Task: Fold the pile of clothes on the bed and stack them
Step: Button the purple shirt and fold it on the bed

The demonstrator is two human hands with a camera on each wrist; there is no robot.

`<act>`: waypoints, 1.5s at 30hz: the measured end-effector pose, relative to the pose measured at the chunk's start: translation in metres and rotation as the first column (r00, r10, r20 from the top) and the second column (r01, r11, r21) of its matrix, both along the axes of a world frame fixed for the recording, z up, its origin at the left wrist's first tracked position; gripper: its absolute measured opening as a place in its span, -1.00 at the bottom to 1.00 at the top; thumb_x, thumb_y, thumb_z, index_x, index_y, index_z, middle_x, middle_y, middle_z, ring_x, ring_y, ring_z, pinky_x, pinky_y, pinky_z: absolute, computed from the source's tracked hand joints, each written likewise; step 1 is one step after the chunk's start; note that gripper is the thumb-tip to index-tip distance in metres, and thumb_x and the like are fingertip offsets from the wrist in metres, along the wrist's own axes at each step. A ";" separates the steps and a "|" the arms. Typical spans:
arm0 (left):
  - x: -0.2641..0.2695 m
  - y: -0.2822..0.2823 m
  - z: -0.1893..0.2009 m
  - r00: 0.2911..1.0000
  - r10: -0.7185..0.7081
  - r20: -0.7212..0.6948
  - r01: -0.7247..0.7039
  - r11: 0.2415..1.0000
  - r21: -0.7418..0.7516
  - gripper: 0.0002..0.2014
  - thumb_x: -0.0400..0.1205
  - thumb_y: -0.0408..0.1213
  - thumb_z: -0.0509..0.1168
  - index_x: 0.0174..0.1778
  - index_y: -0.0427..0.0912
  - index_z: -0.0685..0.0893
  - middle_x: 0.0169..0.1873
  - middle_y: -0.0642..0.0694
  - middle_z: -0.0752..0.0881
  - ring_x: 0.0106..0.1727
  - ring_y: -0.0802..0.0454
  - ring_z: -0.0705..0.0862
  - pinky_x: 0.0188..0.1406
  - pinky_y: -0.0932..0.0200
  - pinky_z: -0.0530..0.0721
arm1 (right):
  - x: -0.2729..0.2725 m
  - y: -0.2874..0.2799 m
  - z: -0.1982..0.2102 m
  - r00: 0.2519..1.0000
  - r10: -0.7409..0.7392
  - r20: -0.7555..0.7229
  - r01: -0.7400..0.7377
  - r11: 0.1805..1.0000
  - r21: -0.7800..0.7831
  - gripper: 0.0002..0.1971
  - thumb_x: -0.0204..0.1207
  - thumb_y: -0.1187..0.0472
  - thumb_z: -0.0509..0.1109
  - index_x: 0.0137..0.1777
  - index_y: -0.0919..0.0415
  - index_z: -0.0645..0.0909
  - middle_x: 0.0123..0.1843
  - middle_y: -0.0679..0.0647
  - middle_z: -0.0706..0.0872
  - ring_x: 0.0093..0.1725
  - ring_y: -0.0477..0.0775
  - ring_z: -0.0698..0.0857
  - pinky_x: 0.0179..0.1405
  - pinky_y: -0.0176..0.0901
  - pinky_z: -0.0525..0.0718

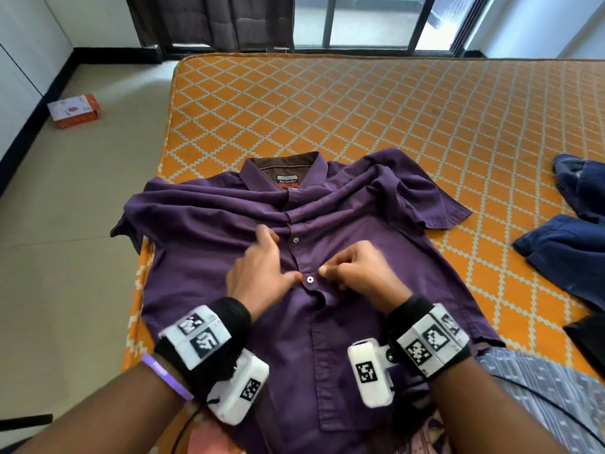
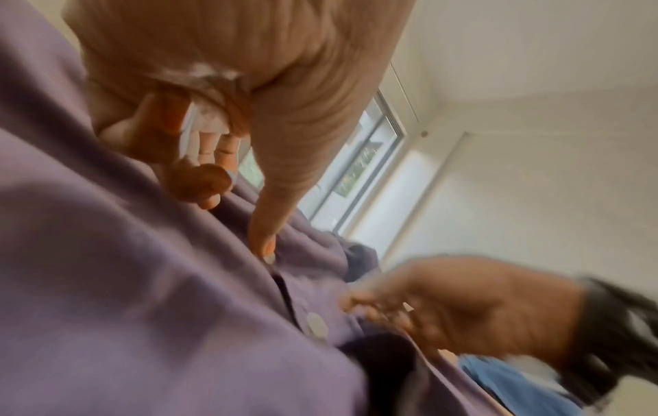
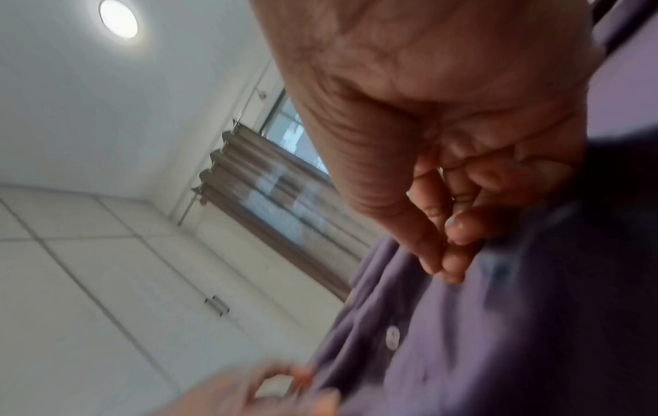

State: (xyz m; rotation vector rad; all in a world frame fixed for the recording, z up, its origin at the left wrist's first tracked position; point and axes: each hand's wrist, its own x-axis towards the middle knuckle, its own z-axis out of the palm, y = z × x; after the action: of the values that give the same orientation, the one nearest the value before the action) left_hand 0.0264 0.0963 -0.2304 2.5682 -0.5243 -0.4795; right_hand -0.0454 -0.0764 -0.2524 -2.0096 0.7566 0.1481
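one purple shirt [image 1: 304, 257], two hands, one carton [image 1: 73, 110]

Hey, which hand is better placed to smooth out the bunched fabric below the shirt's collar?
Left, probably. The left hand lies flat on the shirt with fingers already pointing toward the wrinkles, while the right hand is curled, pinching the placket beside the button.

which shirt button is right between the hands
The lower white button, flanked by the left hand and right hand; the other button sits farther up.
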 end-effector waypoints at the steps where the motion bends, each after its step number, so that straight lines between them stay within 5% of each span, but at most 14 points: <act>1: 0.011 0.008 0.005 0.999 0.032 0.034 -0.032 0.999 0.003 -0.32 0.44 0.10 0.56 0.26 -0.09 0.31 0.13 -0.21 0.74 0.19 -0.32 0.72 0.09 -0.15 0.68 | -0.002 -0.012 0.003 0.999 -0.034 0.041 0.036 0.998 -0.050 -0.85 0.45 0.24 0.58 -0.35 0.16 0.84 -0.47 0.00 0.77 -0.58 -0.25 0.59 -0.47 -0.31 0.58; 5: 0.066 0.066 0.016 0.978 0.193 0.072 -0.204 0.958 0.199 -0.02 0.54 0.18 0.46 0.59 -0.42 0.12 0.42 -0.49 0.56 0.37 -0.47 0.60 0.26 -0.25 0.58 | -0.015 -0.077 0.010 0.967 -0.200 0.159 0.239 0.928 -0.286 -0.93 0.42 0.16 0.57 -0.15 0.13 0.83 -0.25 0.02 0.85 -0.21 -0.04 0.79 -0.04 0.02 0.75; 8: 0.097 0.112 0.006 0.945 0.326 0.012 -0.309 0.884 0.351 0.27 0.34 0.48 0.41 0.63 -0.48 0.12 0.43 -0.45 0.56 0.34 -0.41 0.64 0.32 -0.23 0.63 | -0.021 -0.109 0.003 0.963 -0.265 0.051 0.268 0.913 -0.309 -0.38 0.31 -0.02 0.70 0.32 0.15 0.59 0.10 0.13 0.81 0.04 0.22 0.81 0.08 0.17 0.77; 12: 0.098 0.123 -0.001 0.935 0.327 -0.135 -0.260 0.895 0.363 -0.29 0.44 0.28 0.49 0.11 -0.37 0.65 -0.11 -0.31 0.77 -0.14 -0.27 0.78 -0.10 -0.03 0.70 | -0.007 -0.117 -0.007 0.963 -0.267 -0.044 0.240 0.918 -0.316 -0.24 0.12 -0.22 0.71 0.23 0.11 0.49 -0.15 0.18 0.83 -0.22 0.27 0.83 -0.16 0.20 0.83; 17: 0.099 0.122 -0.006 0.871 0.419 -0.258 -0.387 0.907 0.165 -0.66 0.62 -0.23 0.48 -0.38 -0.29 0.55 -0.53 -0.21 0.62 -0.53 -0.11 0.52 -0.56 0.20 0.37 | 0.007 -0.110 -0.005 0.967 -0.255 0.016 0.248 0.922 -0.296 -0.87 0.54 0.21 0.48 -0.06 0.30 0.68 -0.41 0.14 0.80 -0.49 0.12 0.74 -0.25 0.07 0.80; 21: 0.111 0.126 0.003 0.897 0.439 0.051 -0.442 0.887 0.137 -0.63 0.62 -0.04 0.43 0.02 -0.36 0.69 0.05 -0.49 0.74 0.06 -0.48 0.70 -0.02 -0.14 0.62 | 0.016 -0.109 -0.007 0.913 -0.348 0.214 0.358 0.934 -0.009 -0.84 0.66 0.36 0.31 0.13 0.42 0.66 -0.32 0.24 0.80 -0.48 0.06 0.76 -0.55 -0.18 0.68; 24: 0.108 0.120 0.016 0.825 0.532 0.190 -0.547 0.836 0.035 -0.58 0.68 -0.10 0.36 0.29 -0.35 0.51 0.23 -0.53 0.62 0.25 -0.58 0.59 0.18 -0.31 0.55 | 0.024 -0.102 0.001 0.846 -0.415 0.336 0.359 0.907 0.219 -0.71 0.67 0.38 0.32 0.37 0.28 0.46 -0.02 0.30 0.79 -0.27 0.07 0.81 -0.37 -0.05 0.78; 27: 0.094 0.103 0.028 0.768 0.593 0.241 -0.586 0.803 -0.109 -0.45 0.64 -0.10 0.43 0.37 -0.31 0.34 0.28 -0.49 0.62 0.27 -0.58 0.60 0.20 -0.37 0.54 | 0.023 -0.083 0.008 0.913 -0.287 0.292 0.274 0.958 0.084 -0.38 0.51 0.17 0.58 0.41 0.07 0.26 -0.02 0.19 0.82 -0.17 0.06 0.81 -0.13 0.19 0.84; 30: 0.070 0.079 0.038 0.852 0.425 0.307 -0.391 0.905 -0.166 -0.57 0.60 -0.02 0.45 0.21 -0.17 0.45 0.10 -0.32 0.73 0.15 -0.41 0.70 0.05 -0.24 0.60 | 0.016 -0.048 0.023 0.963 -0.128 0.239 0.200 0.930 -0.309 -0.24 0.44 0.03 0.57 0.47 0.10 0.16 -0.15 0.00 0.84 -0.04 0.21 0.82 0.08 0.21 0.75; 33: 0.041 0.056 0.027 0.965 -0.005 0.264 0.021 0.998 -0.056 -0.79 0.62 0.02 0.40 -0.05 -0.03 0.59 -0.08 -0.11 0.78 0.04 -0.23 0.73 -0.05 -0.07 0.65 | 0.011 -0.005 0.040 0.967 0.031 0.251 0.093 0.878 -0.470 -0.49 0.50 0.03 0.50 0.29 0.08 0.28 -0.09 0.09 0.81 0.02 0.31 0.77 -0.04 0.08 0.66; 35: 0.021 0.045 0.014 0.936 -0.325 0.137 0.316 0.945 0.081 -0.80 0.66 0.05 0.34 -0.04 0.00 0.60 -0.01 -0.03 0.76 0.13 -0.13 0.71 0.01 -0.04 0.62 | 0.008 0.019 0.039 0.981 0.159 0.107 -0.088 0.869 -0.486 -0.70 0.51 -0.10 0.49 -0.03 0.05 0.49 -0.14 0.08 0.79 0.03 0.30 0.75 -0.15 0.00 0.54; 37: 0.006 0.037 0.008 0.847 -0.532 0.003 0.514 0.818 0.257 -0.76 0.69 0.12 0.26 0.06 0.04 0.57 0.13 0.01 0.68 0.27 -0.06 0.61 0.15 -0.03 0.56 | 0.004 0.037 0.029 0.970 0.238 -0.057 -0.239 0.877 -0.416 -0.56 0.48 -0.28 0.46 -0.27 0.08 0.52 -0.12 0.11 0.79 0.07 0.30 0.74 -0.19 -0.05 0.49; 41: 0.002 0.036 0.014 0.784 -0.588 -0.200 0.615 0.693 0.375 -0.74 0.70 0.09 0.25 0.05 -0.04 0.58 0.14 -0.08 0.72 0.22 -0.13 0.66 0.13 0.00 0.59 | -0.001 0.056 0.016 0.947 0.271 -0.173 -0.321 0.840 -0.437 -0.51 0.56 -0.37 0.33 -0.06 0.11 0.60 0.14 0.24 0.74 0.21 0.40 0.69 -0.05 0.05 0.58; 45: -0.008 0.042 0.025 0.601 -0.443 -0.665 0.714 0.671 0.199 -0.73 0.78 -0.07 0.20 -0.03 -0.16 0.69 -0.25 -0.07 0.81 -0.34 0.01 0.77 -0.27 0.20 0.71 | 0.004 0.065 0.017 0.954 0.228 -0.193 -0.297 0.792 -0.534 -0.43 0.55 -0.40 0.31 0.09 0.17 0.60 0.23 0.21 0.70 0.25 0.40 0.67 -0.05 0.06 0.57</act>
State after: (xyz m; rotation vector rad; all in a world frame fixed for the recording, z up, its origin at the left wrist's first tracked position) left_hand 0.0182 0.1386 -0.2057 2.3697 -1.1669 -1.7456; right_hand -0.0418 -0.0116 -0.2357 -2.6925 0.6325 0.2309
